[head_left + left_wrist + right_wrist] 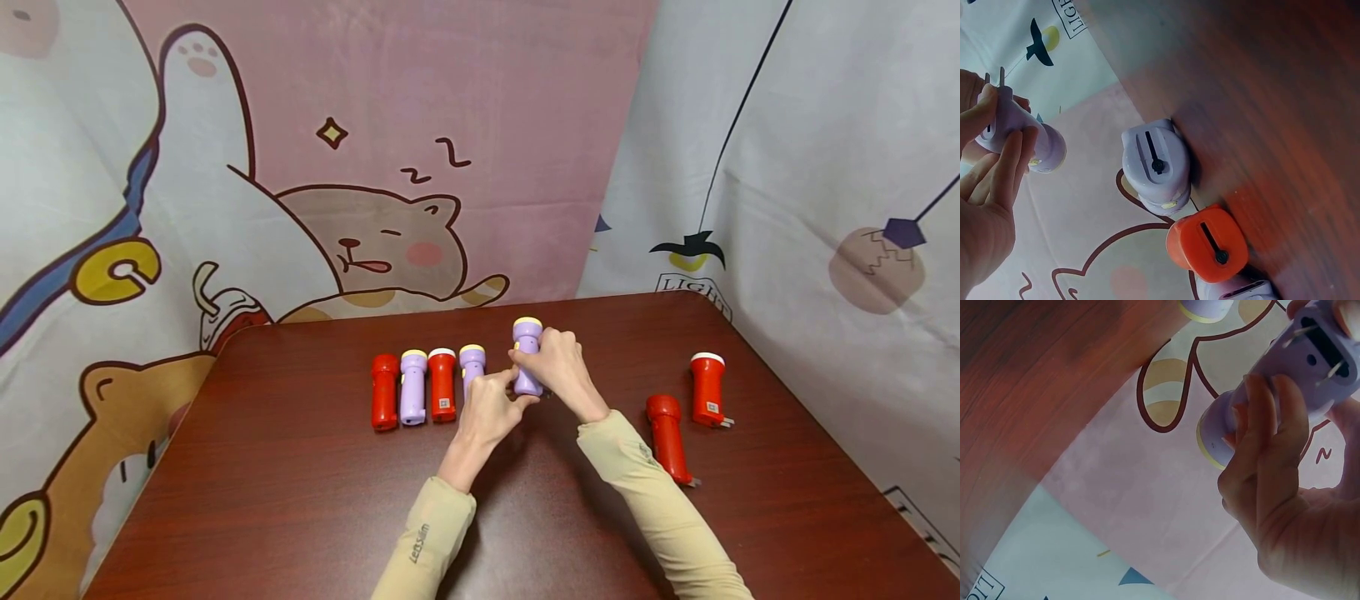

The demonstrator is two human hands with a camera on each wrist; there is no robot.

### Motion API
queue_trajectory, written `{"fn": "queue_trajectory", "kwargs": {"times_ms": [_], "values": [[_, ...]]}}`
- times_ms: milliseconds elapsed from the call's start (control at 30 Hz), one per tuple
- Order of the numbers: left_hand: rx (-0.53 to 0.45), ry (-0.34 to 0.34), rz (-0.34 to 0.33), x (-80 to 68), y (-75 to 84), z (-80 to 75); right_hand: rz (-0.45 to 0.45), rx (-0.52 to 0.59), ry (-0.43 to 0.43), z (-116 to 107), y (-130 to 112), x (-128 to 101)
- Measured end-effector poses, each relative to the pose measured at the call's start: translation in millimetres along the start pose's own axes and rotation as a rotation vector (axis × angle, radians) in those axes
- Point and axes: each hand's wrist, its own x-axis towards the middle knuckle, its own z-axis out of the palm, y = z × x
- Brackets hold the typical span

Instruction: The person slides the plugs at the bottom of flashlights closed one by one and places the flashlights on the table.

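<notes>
A lilac flashlight (528,333) with a yellow rim is held up over the table, lens end pointing away. My right hand (562,362) grips its body; in the right wrist view that hand (1279,469) has its fingers wrapped along the side. At the tail end, my left hand (491,408) pinches the flashlight with thumb and fingers. Two metal plug prongs stick out of the tail of the flashlight (1310,359) in the right wrist view. The left wrist view shows the left hand (997,181) on the same flashlight (1013,122), its prongs upward.
Left of the hands stand a red flashlight (385,392), a lilac one (413,387), another red one (442,383) and another lilac one (472,360), partly hidden by the left hand. Two red flashlights (667,437) with prongs out lie to the right on the brown table (300,508).
</notes>
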Motion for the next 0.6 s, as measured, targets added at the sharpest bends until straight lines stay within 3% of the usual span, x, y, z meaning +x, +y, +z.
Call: {"fn": "queue_trajectory", "kwargs": {"times_ms": [600], "values": [[0.012, -0.016, -0.019, -0.7, 0.2, -1.7, -0.008, -0.004, -0.009, -0.8, -1.5, -0.3]]}}
